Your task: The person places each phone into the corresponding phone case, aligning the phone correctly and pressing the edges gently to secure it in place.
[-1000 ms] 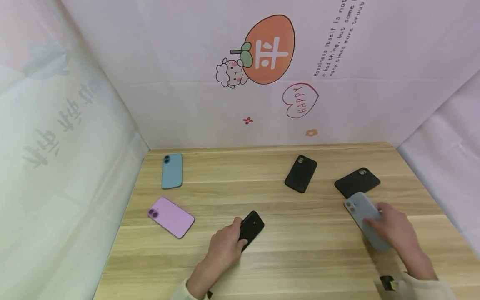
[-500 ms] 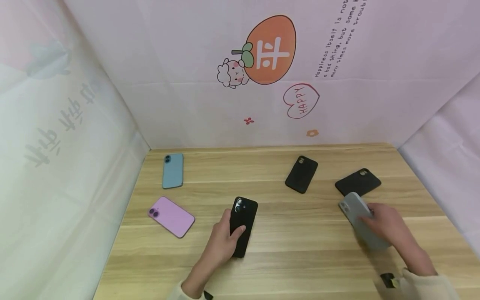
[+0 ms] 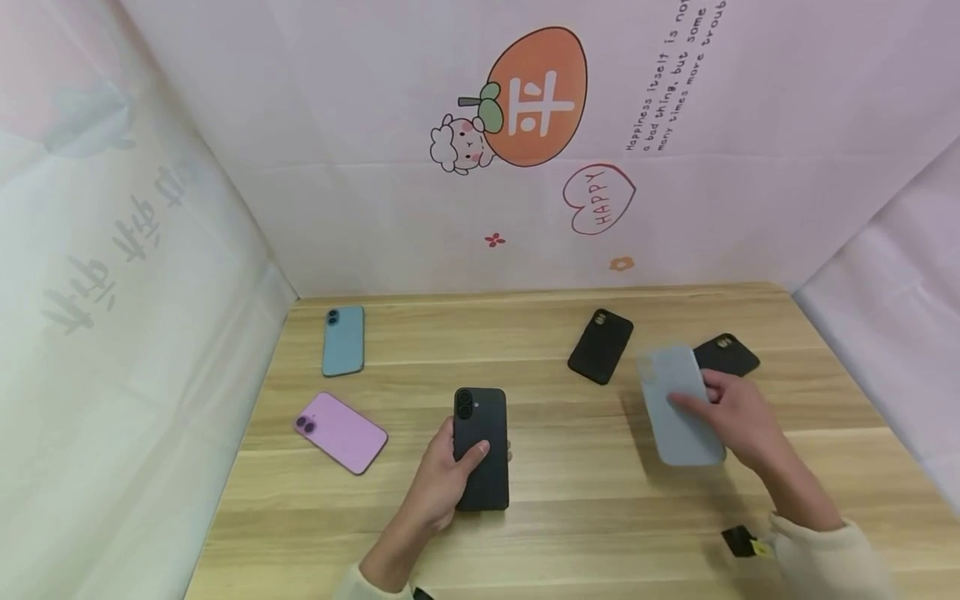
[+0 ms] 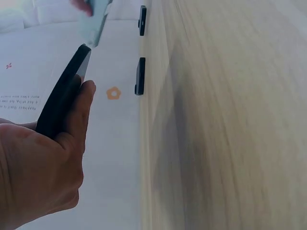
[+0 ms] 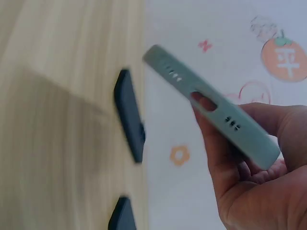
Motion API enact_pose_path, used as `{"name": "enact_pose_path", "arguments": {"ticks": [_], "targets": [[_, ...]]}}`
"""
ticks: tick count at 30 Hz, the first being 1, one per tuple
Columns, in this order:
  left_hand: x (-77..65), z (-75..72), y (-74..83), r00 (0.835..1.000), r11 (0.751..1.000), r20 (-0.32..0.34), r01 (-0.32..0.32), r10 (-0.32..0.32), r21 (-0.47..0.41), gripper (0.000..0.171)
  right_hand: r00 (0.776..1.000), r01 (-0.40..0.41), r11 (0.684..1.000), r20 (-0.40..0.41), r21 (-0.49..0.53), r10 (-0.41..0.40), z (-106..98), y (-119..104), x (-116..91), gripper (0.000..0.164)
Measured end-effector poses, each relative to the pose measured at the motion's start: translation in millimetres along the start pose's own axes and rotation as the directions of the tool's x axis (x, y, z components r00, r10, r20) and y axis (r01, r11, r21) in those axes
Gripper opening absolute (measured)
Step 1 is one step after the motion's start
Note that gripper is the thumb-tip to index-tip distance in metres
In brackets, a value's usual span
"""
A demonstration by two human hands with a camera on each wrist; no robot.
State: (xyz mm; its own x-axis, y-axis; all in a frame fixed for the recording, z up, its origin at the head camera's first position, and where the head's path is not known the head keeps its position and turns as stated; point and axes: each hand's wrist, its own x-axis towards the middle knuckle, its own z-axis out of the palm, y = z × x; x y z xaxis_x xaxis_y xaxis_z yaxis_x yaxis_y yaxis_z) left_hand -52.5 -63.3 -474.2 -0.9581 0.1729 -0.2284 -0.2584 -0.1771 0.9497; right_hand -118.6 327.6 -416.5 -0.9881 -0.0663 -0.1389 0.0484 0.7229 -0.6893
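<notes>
My left hand holds a black phone above the front middle of the table, its camera side facing up and the thumb lying across its back. In the left wrist view the phone is tilted, with fingers behind it. On the right, my right hand grips a pale grey-blue phone case by its right edge, clear of the wood. The right wrist view shows the port opening and small speaker holes along the bottom edge of the case. A black phone case lies partly hidden behind it.
Another black phone case lies toward the back of the wooden table. At the left lie a blue phone and a pink phone. White printed cloth walls the back and both sides.
My left hand has turned and raised the black phone so its camera back shows upright. My right hand has lifted the grey-blue case and carried it leftward, toward the middle.
</notes>
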Motion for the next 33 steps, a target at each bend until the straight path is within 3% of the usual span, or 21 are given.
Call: {"name": "enact_pose_path", "arguments": {"ticks": [8,17,28,33], "targets": [[2.6,3.0,2.1,0.999,0.997,0.037,0.012,-0.009,-0.081,0.051,0.999,0.003,0.986,0.035,0.168,-0.009,22,-45,7,0.059],[4.4,12.2,5.6,0.998,0.990,0.057,0.018,-0.010,-0.139,0.053,0.996,0.048,0.944,0.059,0.327,-0.071,48,-83,7,0.049],[7.1,19.6,6.2,0.999,0.985,0.017,0.040,-0.038,-0.171,0.051,0.989,0.071,0.905,0.089,0.420,-0.119,77,-114,5,0.045],[7.0,22.1,8.4,0.997,0.974,0.036,0.071,-0.065,-0.217,0.053,0.987,0.079,0.901,0.095,0.427,-0.131,88,-123,5,0.041]]}}
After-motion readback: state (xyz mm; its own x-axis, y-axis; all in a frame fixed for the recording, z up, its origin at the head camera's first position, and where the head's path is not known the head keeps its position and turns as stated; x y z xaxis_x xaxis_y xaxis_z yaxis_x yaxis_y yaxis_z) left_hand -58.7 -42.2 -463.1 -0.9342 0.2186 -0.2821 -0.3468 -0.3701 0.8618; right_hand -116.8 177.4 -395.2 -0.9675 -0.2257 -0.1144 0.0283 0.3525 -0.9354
